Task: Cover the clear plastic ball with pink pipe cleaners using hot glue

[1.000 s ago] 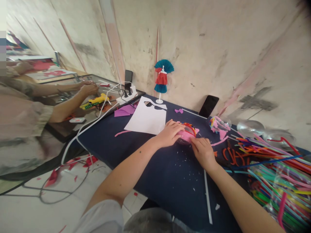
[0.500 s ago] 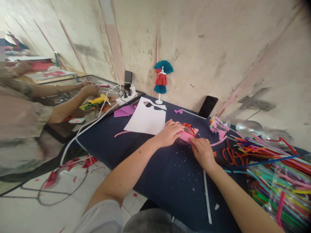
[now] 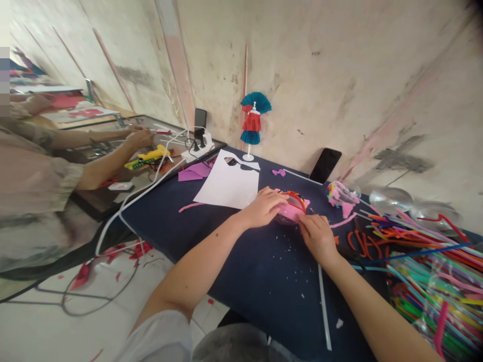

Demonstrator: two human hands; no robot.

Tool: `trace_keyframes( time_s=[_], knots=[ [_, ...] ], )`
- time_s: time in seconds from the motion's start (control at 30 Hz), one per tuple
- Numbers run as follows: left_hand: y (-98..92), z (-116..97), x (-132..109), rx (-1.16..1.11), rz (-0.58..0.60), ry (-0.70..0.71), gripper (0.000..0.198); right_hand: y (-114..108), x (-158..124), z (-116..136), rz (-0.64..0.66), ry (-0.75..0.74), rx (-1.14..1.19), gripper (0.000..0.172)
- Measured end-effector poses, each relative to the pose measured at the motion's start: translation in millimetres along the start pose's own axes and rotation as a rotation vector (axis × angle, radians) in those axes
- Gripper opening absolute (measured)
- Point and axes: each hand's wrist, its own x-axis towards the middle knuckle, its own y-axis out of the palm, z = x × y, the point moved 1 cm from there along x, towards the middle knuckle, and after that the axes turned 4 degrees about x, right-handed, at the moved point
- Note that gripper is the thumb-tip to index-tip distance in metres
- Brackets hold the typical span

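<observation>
Between my hands, on the dark blue table (image 3: 249,266), is a clear plastic dome (image 3: 290,217) with pink material on it and a rim of red, yellow and blue pipe cleaners. Its upper left side is gripped by my left hand (image 3: 266,207), fingers laid over the edge. My right hand (image 3: 319,236) pinches the pink part at the lower right. A similar decorated clear piece (image 3: 342,195) lies beyond my right hand. Orange-handled scissors (image 3: 363,245) rest to the right of my right wrist.
Pipe cleaners (image 3: 426,286) and clear domes (image 3: 390,200) crowd the right side. A phone (image 3: 325,166) leans on the wall. White paper (image 3: 230,183), a small dress stand (image 3: 251,125) and a power strip (image 3: 198,151) stand left. A co-worker's hands (image 3: 139,137) work beside a yellow glue gun (image 3: 149,157).
The whole view has shifted slightly. Both my hands stay on the dome with almost the same hold.
</observation>
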Motion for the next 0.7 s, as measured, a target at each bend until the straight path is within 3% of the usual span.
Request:
trace_keyframes(
  time_s=[0.33, 0.7],
  knots=[
    [5.7, -1.4, 0.1, 0.052, -0.002, -0.026, 0.024, -0.2, 0.3, 0.5, -0.003, 0.002, -0.004, 0.017],
    [-0.1, -1.0, 0.6, 0.021, -0.006, -0.010, 0.021, -0.5, 0.0, -0.2, -0.002, 0.006, 0.012, 0.020]
  ],
)
